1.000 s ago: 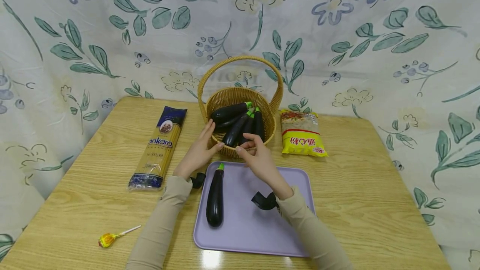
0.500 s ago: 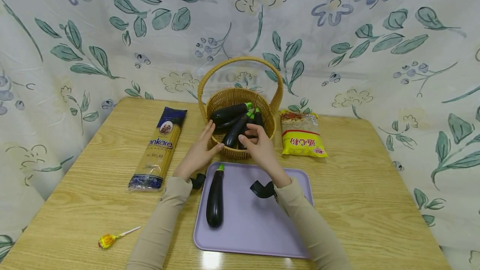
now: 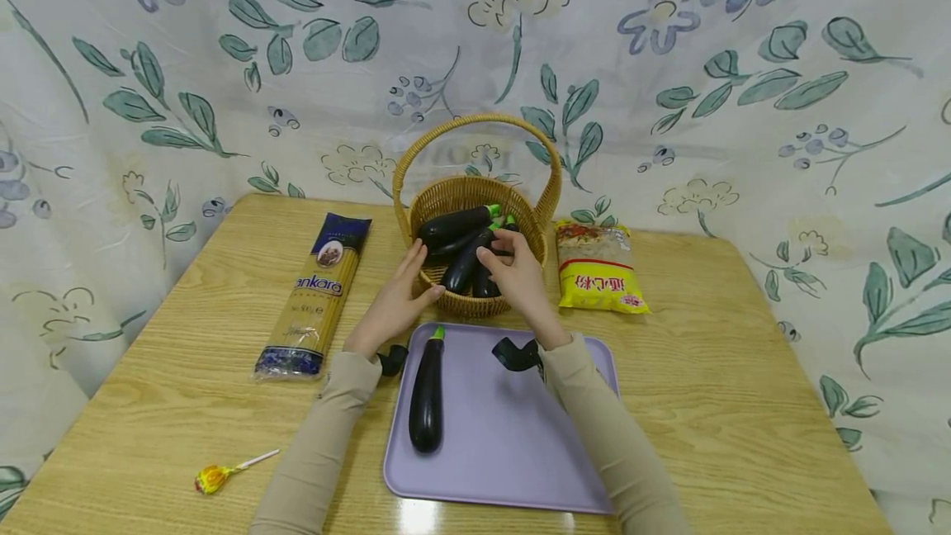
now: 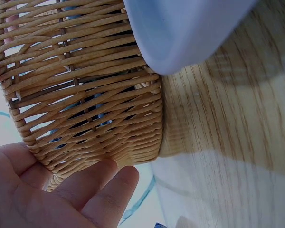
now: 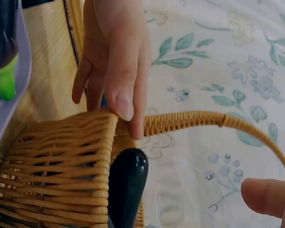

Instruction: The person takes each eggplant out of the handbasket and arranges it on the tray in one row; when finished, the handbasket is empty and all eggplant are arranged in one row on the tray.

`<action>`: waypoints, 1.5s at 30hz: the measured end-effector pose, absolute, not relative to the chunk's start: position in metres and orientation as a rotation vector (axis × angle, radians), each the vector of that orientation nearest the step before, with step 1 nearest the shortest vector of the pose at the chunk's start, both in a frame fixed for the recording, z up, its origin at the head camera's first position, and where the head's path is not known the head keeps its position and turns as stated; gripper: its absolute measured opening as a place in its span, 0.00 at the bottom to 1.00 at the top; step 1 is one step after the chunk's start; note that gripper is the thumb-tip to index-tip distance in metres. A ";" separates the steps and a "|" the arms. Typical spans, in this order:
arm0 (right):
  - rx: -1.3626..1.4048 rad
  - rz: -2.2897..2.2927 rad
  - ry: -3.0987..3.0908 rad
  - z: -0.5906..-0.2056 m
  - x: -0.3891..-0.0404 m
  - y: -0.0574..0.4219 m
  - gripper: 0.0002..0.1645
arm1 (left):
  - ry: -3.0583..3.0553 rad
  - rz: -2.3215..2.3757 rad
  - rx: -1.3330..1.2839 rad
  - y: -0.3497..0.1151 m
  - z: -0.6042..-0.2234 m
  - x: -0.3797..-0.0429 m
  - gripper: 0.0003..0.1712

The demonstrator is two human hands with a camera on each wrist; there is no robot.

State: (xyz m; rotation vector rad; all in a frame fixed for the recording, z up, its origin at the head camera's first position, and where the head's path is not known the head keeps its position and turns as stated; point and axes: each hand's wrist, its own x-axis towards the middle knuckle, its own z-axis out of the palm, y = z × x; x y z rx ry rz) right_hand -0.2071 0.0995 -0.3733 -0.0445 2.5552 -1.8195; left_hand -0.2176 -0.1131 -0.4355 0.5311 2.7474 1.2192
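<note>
A wicker basket (image 3: 546, 258) with a tall handle holds several dark eggplants (image 3: 461, 267) with green stem ends. My left hand (image 3: 394, 308) holds the basket's rim at the front left. In the left wrist view its fingers (image 4: 90, 183) lie along the woven wall. My right hand (image 3: 520, 279) reaches over the basket's front right rim, above the eggplants there, with bent fingers and its thumb (image 5: 266, 195) apart from them. Its fingertips are partly hidden. One more eggplant (image 3: 426, 395) lies lengthwise on the left part of a lilac tray (image 3: 505, 436) in front of the basket.
A long pack of spaghetti (image 3: 315, 291) lies left of the basket, and a yellow pasta bag (image 3: 600, 267) lies to its right. A wrapped lollipop (image 3: 215, 475) is at the front left of the wooden table (image 3: 713, 403). Behind hangs a floral cloth (image 3: 312, 97).
My right hand has moved from the basket's front rim up and inward over the right-hand eggplants. The left hand has stayed on the rim; the tray and its eggplant have not moved.
</note>
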 end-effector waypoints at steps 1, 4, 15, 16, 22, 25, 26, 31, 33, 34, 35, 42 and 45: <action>-0.036 -1.813 2.558 -0.373 -0.209 0.100 0.31 | 2.745 1.220 0.531 -0.113 -0.435 -0.217 0.47; -0.016 -1.797 2.562 -0.373 -0.215 0.099 0.32 | 2.744 1.225 0.530 -0.113 -0.435 -0.217 0.47; 0.043 -1.774 2.550 -0.369 -0.229 0.094 0.33 | 2.736 1.236 0.526 -0.113 -0.434 -0.216 0.47; 0.044 -1.774 2.548 -0.369 -0.230 0.093 0.34 | 2.733 1.241 0.524 -0.113 -0.434 -0.216 0.47; 0.070 -1.787 2.523 -0.367 -0.235 0.089 0.35 | 2.726 1.246 0.517 -0.114 -0.434 -0.216 0.47; 0.085 -1.783 2.522 -0.367 -0.239 0.087 0.34 | 2.729 1.241 0.518 -0.114 -0.434 -0.216 0.47; 0.088 -1.782 2.522 -0.367 -0.240 0.087 0.34 | 2.731 1.239 0.519 -0.114 -0.434 -0.216 0.47; 0.091 -1.768 2.523 -0.367 -0.245 0.084 0.34 | 2.728 1.250 0.521 -0.113 -0.433 -0.215 0.46; 0.087 -1.767 2.519 -0.367 -0.246 0.083 0.34 | 2.723 1.256 0.523 -0.113 -0.432 -0.215 0.47; 0.083 -1.768 2.518 -0.367 -0.248 0.083 0.34 | 2.721 1.257 0.524 -0.113 -0.432 -0.215 0.47; 0.080 -1.769 2.516 -0.367 -0.249 0.082 0.34 | 2.720 1.258 0.526 -0.113 -0.432 -0.215 0.47; 0.101 -1.765 2.515 -0.366 -0.257 0.080 0.35 | 2.719 1.258 0.523 -0.113 -0.431 -0.214 0.47; 0.111 -1.762 2.514 -0.366 -0.261 0.080 0.35 | 2.722 1.254 0.520 -0.113 -0.431 -0.214 0.47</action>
